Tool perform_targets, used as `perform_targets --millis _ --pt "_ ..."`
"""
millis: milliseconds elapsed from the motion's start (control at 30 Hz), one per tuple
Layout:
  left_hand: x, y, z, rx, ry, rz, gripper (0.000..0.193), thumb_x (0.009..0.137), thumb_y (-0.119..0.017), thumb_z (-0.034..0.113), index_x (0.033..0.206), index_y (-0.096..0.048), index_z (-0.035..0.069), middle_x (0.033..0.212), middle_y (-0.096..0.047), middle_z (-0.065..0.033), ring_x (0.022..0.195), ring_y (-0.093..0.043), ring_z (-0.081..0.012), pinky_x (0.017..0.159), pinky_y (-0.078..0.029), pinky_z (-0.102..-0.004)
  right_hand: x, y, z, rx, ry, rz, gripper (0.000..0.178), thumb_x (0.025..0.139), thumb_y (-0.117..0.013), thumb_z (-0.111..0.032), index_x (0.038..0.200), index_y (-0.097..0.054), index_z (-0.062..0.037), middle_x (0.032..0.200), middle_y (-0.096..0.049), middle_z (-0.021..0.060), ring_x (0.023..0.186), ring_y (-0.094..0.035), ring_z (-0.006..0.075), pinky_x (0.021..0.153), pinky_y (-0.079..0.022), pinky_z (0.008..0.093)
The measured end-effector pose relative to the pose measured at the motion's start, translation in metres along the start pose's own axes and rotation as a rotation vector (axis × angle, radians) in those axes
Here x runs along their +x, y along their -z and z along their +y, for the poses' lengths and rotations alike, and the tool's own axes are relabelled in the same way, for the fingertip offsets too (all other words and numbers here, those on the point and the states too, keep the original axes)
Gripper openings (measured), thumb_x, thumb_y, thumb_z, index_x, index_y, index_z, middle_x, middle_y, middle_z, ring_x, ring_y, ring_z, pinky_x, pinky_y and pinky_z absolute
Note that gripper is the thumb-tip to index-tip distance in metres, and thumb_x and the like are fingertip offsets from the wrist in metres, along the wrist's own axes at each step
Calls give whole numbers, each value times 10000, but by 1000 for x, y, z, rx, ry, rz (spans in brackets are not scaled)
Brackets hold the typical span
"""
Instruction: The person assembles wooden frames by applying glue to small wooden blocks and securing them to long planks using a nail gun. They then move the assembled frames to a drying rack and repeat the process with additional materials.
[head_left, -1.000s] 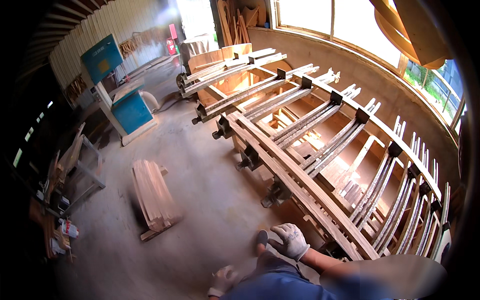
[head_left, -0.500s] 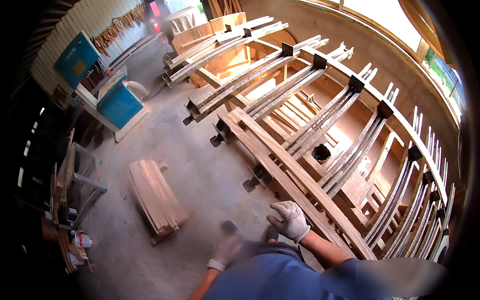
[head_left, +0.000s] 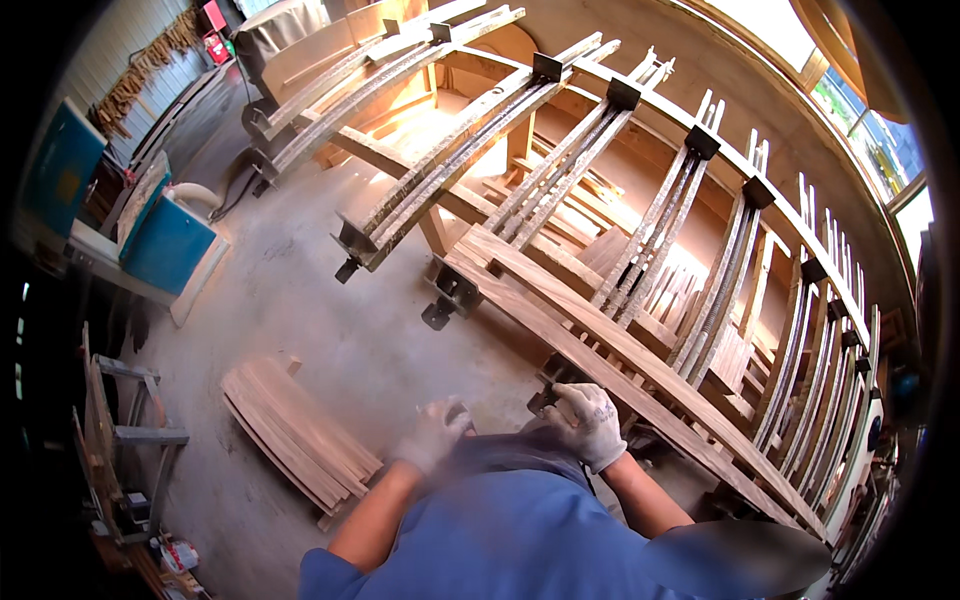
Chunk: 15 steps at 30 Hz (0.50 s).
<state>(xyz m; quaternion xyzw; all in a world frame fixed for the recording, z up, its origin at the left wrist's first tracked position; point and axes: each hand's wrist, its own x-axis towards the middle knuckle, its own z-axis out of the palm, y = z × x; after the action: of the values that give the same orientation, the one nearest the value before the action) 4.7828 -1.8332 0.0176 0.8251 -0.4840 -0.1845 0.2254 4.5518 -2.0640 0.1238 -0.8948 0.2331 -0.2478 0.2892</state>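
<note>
My left hand (head_left: 430, 437), in a pale work glove, is in front of my body over the floor. It is blurred, and I cannot tell how its fingers lie or whether they hold anything. My right hand (head_left: 588, 428), in a matching glove, has its fingers loosely bent and apart, with nothing visible in them. Its fingertips overlap the dark screw end of a clamp (head_left: 545, 396) in the picture; whether they touch is unclear. Just beyond that hand, two long wooden boards (head_left: 620, 370) lie across a rack of metal bar clamps (head_left: 640, 245).
A stack of wooden strips (head_left: 295, 430) lies on the concrete floor to the left. Farther left stand a blue machine (head_left: 168, 245) and a stand (head_left: 150, 435). More clamp ends (head_left: 455, 295) jut out along the rack's near side. Loose wood pieces (head_left: 675, 295) show between its bars.
The view has shifted along the rack, so the machine and strips sit farther left. My left hand has risen from low at my side. My right hand appears closer to a clamp's screw end.
</note>
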Motion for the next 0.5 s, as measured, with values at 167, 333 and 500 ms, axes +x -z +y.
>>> perform_targets --millis 167,333,500 --pt "79 36 -25 110 314 58 599 929 -792 345 1432 -619 68 1416 -648 -180 1287 -637 -345 1119 -484 -460 41 -10 -7 -124 -91 41 427 826 -850 -172 1204 -690 -52 1096 -728 163 1017 -696 362 907 -557 470" --pt "144 71 -29 39 343 55 769 918 -794 299 1567 -461 58 1535 -531 -229 1454 -466 -408 1220 -381 -488 90 -16 26 -214 -185 -8 711 763 -904 -291 1362 -607 -51 1342 -641 184 1253 -586 393 1088 -453 517" --pt "181 73 -48 -148 266 158 659 951 -716 161 1551 -477 27 1528 -547 -244 1439 -510 -397 1214 -397 -474 139 -37 46 -407 -276 -122 1077 645 -972 -399 1536 -462 -72 1555 -457 240 1446 -416 447 1213 -327 554"
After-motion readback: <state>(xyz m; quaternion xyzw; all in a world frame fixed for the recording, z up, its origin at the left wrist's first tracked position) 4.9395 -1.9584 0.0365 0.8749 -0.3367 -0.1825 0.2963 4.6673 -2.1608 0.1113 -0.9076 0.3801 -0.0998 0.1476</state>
